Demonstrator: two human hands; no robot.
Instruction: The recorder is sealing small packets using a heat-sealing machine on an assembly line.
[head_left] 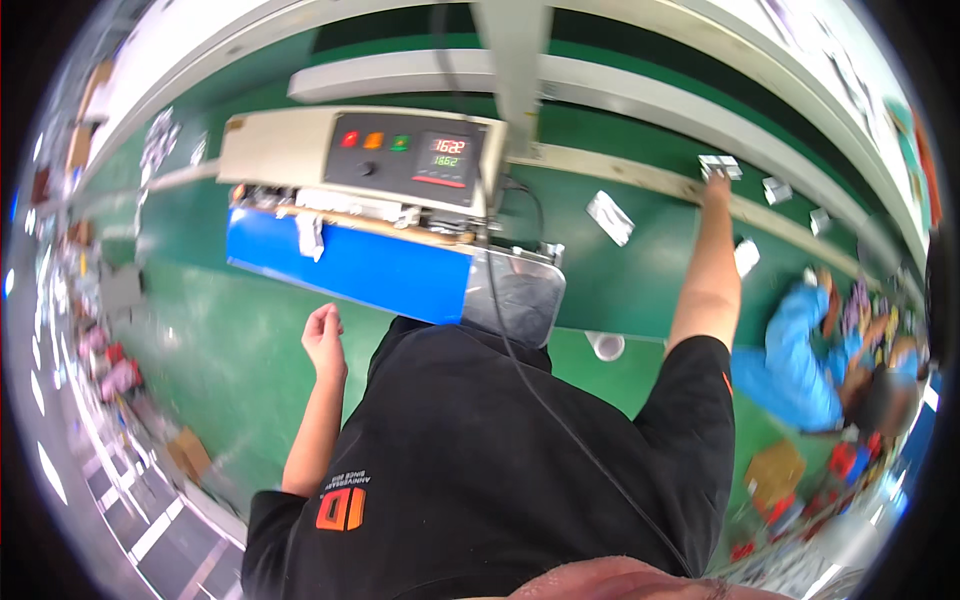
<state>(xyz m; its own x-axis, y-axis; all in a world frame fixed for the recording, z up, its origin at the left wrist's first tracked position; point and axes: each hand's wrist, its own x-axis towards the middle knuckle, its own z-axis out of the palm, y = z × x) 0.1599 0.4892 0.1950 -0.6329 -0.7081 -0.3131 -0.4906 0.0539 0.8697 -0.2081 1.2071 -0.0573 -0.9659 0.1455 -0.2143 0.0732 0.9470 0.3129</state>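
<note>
My right arm is stretched far forward over the green bench. At its end my right hand (717, 183) has its fingertips on a small white-and-silver packet (719, 165); the hand hides part of its grip. My left hand (323, 332) hangs in front of the sealing machine's blue belt, fingers curled together with nothing visible in them. The band sealing machine (272, 150) has a grey panel with coloured buttons and a lit display. A small pale sachet (310, 238) hangs from its sealing strip over the blue conveyor belt (380, 272).
Another white packet (610, 218) lies on the green bench (640, 280), right of the machine. More packets (776, 190) lie farther right. A clear plate (520, 295) extends the belt's right end. A white cup (606, 346) is below the bench edge. A person in blue (805, 350) sits at right.
</note>
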